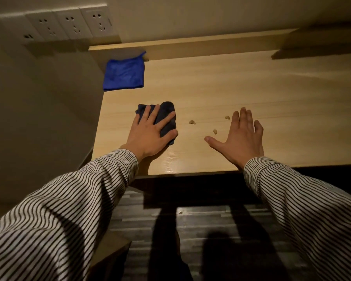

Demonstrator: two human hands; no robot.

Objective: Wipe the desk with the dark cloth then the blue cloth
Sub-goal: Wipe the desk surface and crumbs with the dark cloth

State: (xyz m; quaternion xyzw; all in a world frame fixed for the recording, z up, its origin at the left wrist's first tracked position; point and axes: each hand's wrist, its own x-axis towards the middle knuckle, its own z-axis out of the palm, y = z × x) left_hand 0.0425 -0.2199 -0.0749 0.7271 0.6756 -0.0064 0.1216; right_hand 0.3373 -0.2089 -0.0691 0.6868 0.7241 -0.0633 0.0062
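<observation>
The dark cloth (167, 115) lies bunched on the light wooden desk (251, 88), left of centre. My left hand (150, 134) presses flat on top of it, fingers spread over the fabric. My right hand (241, 136) rests flat on the bare desk to the right, fingers apart, holding nothing. Three small pale crumbs (192, 122) lie on the desk between the two hands. The blue cloth (124, 75) lies folded flat at the desk's far left corner, apart from both hands.
A wall with a row of white power sockets (69, 25) rises at the left. A raised wooden ledge (190, 49) runs along the desk's back. The desk's front edge (190, 172) is near my wrists, dark floor below.
</observation>
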